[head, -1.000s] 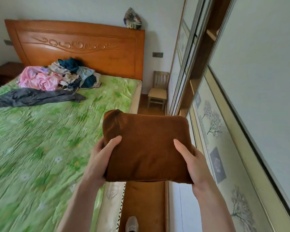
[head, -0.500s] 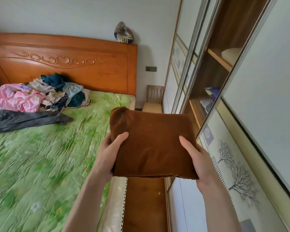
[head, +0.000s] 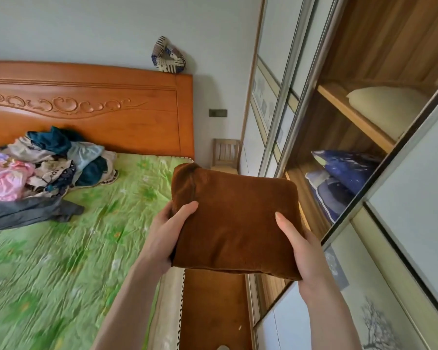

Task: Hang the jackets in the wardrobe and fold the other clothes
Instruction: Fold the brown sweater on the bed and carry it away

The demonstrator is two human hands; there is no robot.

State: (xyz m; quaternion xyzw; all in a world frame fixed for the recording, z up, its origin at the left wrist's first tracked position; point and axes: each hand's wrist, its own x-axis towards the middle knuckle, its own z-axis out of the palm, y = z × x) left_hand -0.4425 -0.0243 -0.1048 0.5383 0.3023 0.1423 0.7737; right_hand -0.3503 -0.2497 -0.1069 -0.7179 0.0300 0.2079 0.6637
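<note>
Wardrobe shelves (head: 349,117) nearer; both hands grip folded brown garment (head: 234,221).

A home bedroom. Shown by a bed (head: 61,261) under a crumpled green floral sheet, with a carved wooden headboard (head: 99,109) against a pale wall. Unsorted clothes (head: 43,162) heaped at the bed's head edge. Along the right side, a sliding-door wardrobe (head: 339,122) with wooden shelves holding folded bedding (head: 344,183). A small wooden chair (head: 225,155) in the far corner.
</note>
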